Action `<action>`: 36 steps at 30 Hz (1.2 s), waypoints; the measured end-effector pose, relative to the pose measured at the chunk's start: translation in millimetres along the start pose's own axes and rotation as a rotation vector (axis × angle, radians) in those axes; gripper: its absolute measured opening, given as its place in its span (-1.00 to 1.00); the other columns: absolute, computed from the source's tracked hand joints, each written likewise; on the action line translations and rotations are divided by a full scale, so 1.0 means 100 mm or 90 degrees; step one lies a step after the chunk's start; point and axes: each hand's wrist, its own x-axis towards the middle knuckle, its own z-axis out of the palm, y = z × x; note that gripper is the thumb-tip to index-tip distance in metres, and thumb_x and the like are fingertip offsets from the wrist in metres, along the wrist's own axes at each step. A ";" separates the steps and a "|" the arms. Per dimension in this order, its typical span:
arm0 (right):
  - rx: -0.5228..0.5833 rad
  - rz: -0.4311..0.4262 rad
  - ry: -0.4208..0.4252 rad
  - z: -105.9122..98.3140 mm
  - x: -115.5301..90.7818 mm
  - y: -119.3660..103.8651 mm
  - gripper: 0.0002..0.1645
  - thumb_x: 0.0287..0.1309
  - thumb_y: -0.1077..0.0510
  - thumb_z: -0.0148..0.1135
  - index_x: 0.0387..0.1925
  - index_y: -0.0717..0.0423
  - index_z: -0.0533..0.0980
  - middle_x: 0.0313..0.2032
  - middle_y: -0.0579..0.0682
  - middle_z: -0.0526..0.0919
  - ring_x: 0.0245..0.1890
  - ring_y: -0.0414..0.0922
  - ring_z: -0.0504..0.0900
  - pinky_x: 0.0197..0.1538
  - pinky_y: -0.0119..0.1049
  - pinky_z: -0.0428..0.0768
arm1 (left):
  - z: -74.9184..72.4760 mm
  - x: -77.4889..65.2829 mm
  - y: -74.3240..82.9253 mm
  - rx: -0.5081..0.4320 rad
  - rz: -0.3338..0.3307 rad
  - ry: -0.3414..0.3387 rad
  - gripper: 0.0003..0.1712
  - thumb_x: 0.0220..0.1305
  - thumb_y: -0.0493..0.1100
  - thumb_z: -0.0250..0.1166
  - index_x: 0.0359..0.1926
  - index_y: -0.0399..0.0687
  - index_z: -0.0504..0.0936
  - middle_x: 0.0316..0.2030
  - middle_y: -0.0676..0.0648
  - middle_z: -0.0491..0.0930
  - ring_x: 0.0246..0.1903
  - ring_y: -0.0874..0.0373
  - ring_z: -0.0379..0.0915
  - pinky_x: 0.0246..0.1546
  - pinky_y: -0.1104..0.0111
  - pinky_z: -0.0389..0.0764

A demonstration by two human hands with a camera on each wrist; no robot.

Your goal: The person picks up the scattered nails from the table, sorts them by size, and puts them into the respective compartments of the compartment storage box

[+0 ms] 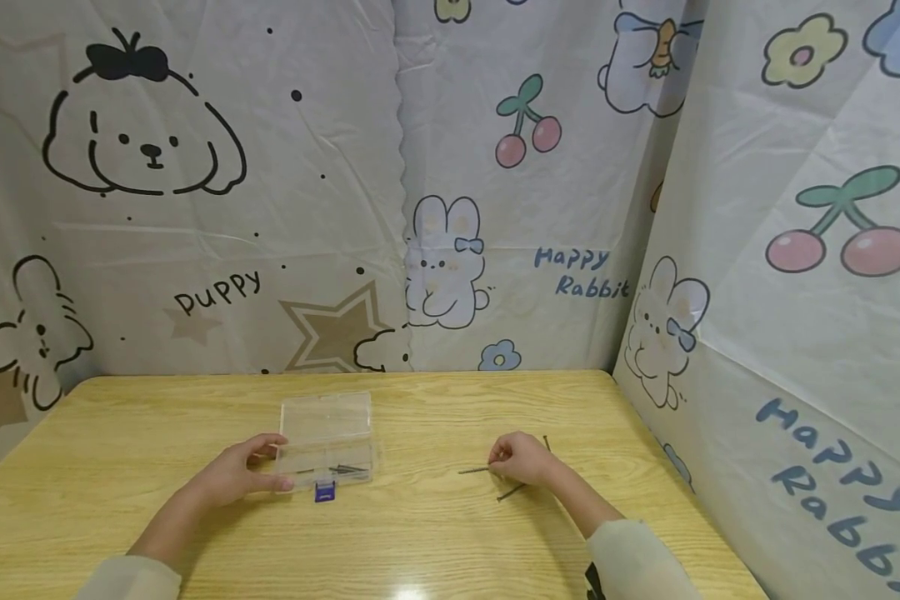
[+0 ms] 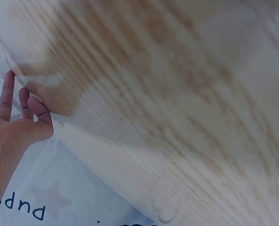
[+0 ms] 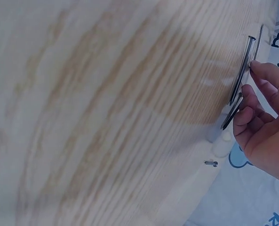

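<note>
A clear plastic box [image 1: 326, 417] with a purple latch [image 1: 325, 492] lies with its lid raised, towards the left of the table. Several dark nails [image 1: 347, 470] sit in its front part. My left hand [image 1: 236, 475] grips the box's left side, thumb at the front corner and fingers farther back. To the right, my right hand [image 1: 521, 460] pinches a long nail [image 1: 472, 471] that points left. Under and beside this hand lie a second nail [image 1: 510, 492] and a third nail [image 1: 546, 442]. The right wrist view shows long nails [image 3: 243, 70] close by the fingertips.
The wood-grain table [image 1: 420, 542] has a rounded far edge. Printed cloth [image 1: 330, 208] hangs behind it, and more cloth [image 1: 795, 350] closes off the right side. A stretch of bare tabletop separates the box from the loose nails.
</note>
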 end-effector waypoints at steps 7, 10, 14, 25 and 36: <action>-0.010 -0.004 0.008 0.02 0.01 0.02 -0.92 0.10 0.20 0.25 -0.48 0.09 0.56 -0.61 -0.16 0.46 -0.57 -0.25 0.36 -0.49 -0.44 0.33 | 0.00 -0.01 0.00 0.003 -0.002 0.004 -0.10 0.02 0.10 0.41 0.28 -0.20 0.25 0.14 -0.38 0.37 0.14 -0.40 0.24 0.08 -0.16 0.37; -0.009 -0.011 0.013 0.03 0.03 0.03 -0.91 0.11 0.19 0.23 -0.48 0.07 0.56 -0.62 -0.18 0.44 -0.59 -0.27 0.34 -0.51 -0.46 0.32 | 0.00 -0.02 0.00 0.000 0.000 0.004 -0.10 0.02 0.10 0.41 0.28 -0.21 0.26 0.14 -0.38 0.37 0.14 -0.40 0.24 0.09 -0.15 0.37; -0.002 -0.018 0.019 0.03 0.05 0.04 -0.93 0.11 0.19 0.21 -0.46 0.05 0.56 -0.63 -0.18 0.44 -0.61 -0.29 0.33 -0.53 -0.47 0.32 | 0.00 -0.02 0.00 -0.002 0.004 0.004 -0.11 0.02 0.09 0.41 0.28 -0.21 0.25 0.14 -0.40 0.36 0.14 -0.41 0.24 0.09 -0.16 0.36; 0.054 -0.022 0.020 0.01 0.08 -0.05 -0.91 0.18 0.17 0.15 -0.39 0.04 0.57 -0.44 -0.10 0.49 -0.45 -0.21 0.36 -0.46 -0.43 0.36 | -0.01 -0.02 0.03 -0.006 0.007 0.006 -0.08 0.00 0.10 0.42 0.28 -0.23 0.25 0.14 -0.40 0.37 0.13 -0.41 0.24 0.09 -0.16 0.35; 0.068 -0.027 0.016 0.03 0.15 -0.23 -0.91 0.20 0.15 0.14 -0.37 0.04 0.55 -0.42 -0.08 0.47 -0.44 -0.19 0.35 -0.48 -0.41 0.35 | 0.00 -0.04 0.04 -0.009 0.008 0.007 -0.08 0.00 0.09 0.43 0.28 -0.23 0.25 0.13 -0.40 0.37 0.13 -0.39 0.25 0.09 -0.15 0.36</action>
